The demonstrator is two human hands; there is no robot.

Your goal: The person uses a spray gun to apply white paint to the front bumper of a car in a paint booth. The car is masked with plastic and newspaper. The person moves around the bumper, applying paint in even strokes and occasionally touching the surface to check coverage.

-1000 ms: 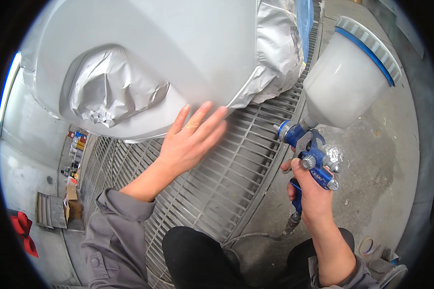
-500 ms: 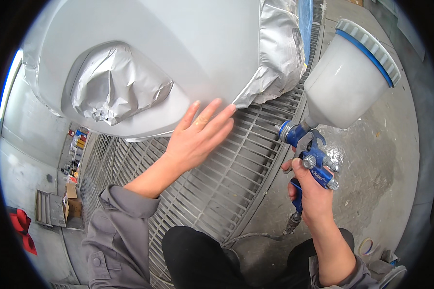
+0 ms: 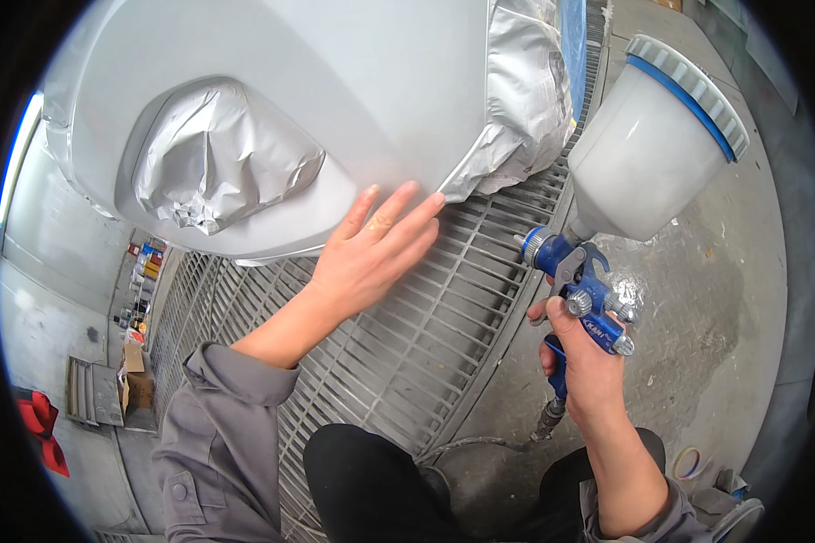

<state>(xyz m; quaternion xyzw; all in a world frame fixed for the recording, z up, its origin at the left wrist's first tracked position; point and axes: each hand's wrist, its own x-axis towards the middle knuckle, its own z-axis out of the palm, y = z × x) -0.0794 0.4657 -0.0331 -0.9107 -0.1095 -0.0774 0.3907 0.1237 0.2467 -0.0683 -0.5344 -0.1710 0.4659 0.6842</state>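
In my right hand (image 3: 584, 362) is a blue spray gun (image 3: 581, 294), my fingers wrapped round its grip. A large whitish paint cup (image 3: 647, 145) with a ribbed lid and a blue ring sits tilted on top of the gun. An air hose (image 3: 480, 443) runs from the bottom of its handle toward my legs. My left hand (image 3: 371, 249) holds nothing; its fingers are stretched out, tips at the lower edge of a light grey car body panel (image 3: 380, 81). Crumpled silver masking paper (image 3: 217, 163) fills an opening in the panel, and more masking paper (image 3: 525, 100) covers its right end.
Metal floor grating (image 3: 407, 362) runs under the panel and beside my knees. Concrete floor (image 3: 697, 299) lies to the right. At the far left are a cardboard box (image 3: 138, 385), several cans (image 3: 145, 271) and a red cloth-like thing (image 3: 41, 425). A tape roll (image 3: 686, 462) lies at lower right.
My left hand has shifted very slightly up along the panel edge. The spray gun in my right hand has moved a touch to the left.
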